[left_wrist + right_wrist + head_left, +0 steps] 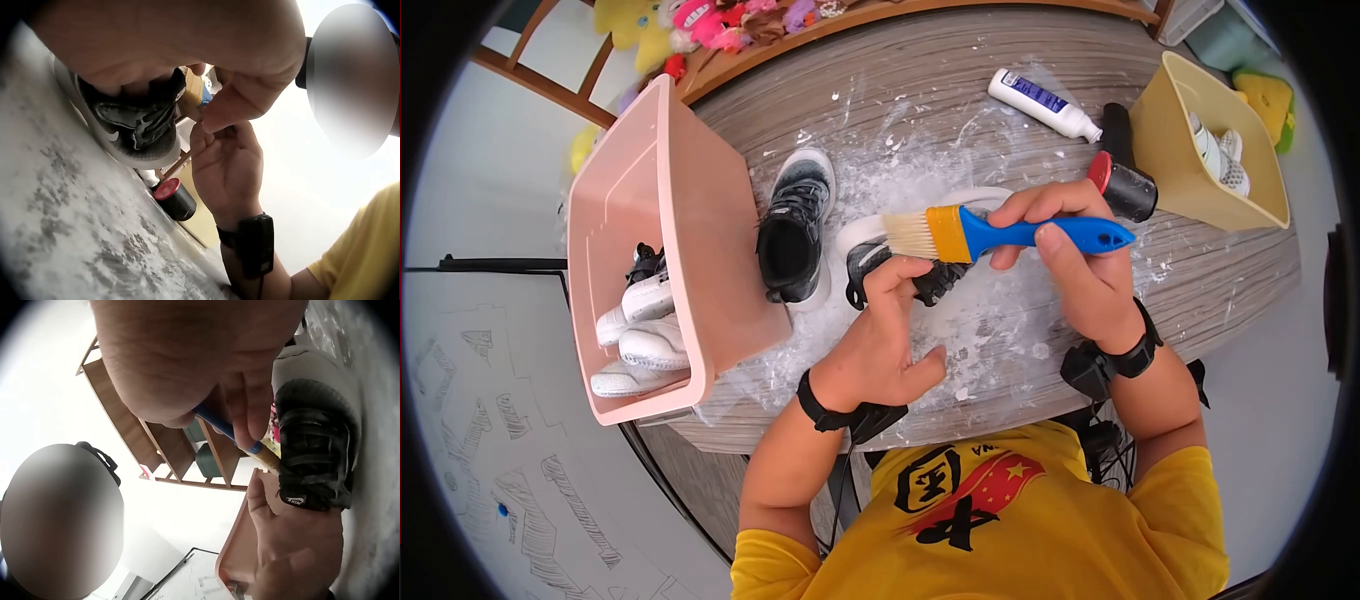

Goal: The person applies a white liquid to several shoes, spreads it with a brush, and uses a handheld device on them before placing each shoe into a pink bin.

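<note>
My right hand (1085,265) grips a flat paintbrush (1012,235) by its blue handle, its pale bristles pointing left. Under the bristles is a black and grey sneaker (315,453) with a white sole, dusted with white. My left hand (890,345) holds that sneaker at its collar; its fingers go into the opening and are mostly hidden, while the thumb stands out to the side. The brush covers part of this sneaker in the head view. The matching sneaker (790,240) stands upright to the left, next to a pink bin.
White powder is smeared over the wooden table (900,110). The pink bin (725,240) at left and the yellow bin (1170,120) at right contain white shoes. A white bottle (1040,100) lies near a black and red hair dryer (1128,170). Plush toys (710,22) line the back.
</note>
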Motion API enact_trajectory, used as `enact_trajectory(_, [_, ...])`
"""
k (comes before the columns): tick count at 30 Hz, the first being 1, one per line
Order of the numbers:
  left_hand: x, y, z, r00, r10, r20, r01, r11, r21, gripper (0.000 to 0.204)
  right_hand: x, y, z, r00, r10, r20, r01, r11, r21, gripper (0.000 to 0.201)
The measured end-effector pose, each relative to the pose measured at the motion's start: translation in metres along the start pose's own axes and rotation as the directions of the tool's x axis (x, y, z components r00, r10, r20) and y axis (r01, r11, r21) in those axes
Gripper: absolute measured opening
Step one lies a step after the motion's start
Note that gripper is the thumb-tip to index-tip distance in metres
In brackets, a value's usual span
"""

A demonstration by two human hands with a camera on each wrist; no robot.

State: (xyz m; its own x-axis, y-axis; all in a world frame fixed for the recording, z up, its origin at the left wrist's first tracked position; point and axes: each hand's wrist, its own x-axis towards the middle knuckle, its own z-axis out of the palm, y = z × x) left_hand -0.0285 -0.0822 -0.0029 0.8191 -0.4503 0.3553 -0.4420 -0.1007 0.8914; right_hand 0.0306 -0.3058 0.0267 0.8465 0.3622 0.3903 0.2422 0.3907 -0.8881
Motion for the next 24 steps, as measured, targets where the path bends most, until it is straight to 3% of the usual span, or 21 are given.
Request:
enact_trajectory(8, [-0.005,0.001,-0.002,0.994,-0.108,0.006,0.108,0.994,-0.033,0.067,0.002,0.000,-0.005,0.997,0.043,-0.060,-0.045,0.999,-0.024,0.010])
enact_trajectory(20, [-0.002,0.005,-0.007,0.975,-0.220,-0.020,0.215,0.966,-0.145,0.057,0.002,-0.007,-0.013,0.969,-0.052,-0.240,0.019,0.990,-0.139,0.005])
enact_trajectory(23, [-0.002,0.000,-0.005,0.975,-0.218,-0.037,0.201,0.943,-0.267,0.065,-0.001,-0.005,-0.022,0.963,-0.147,-0.226,0.067,0.942,-0.328,0.007])
enact_trajectory(24, [-0.001,0.001,-0.005,0.975,-0.215,-0.050,0.194,0.942,-0.274,0.066,-0.001,-0.005,-0.021,0.956,-0.140,-0.258,0.082,0.971,-0.223,0.008])
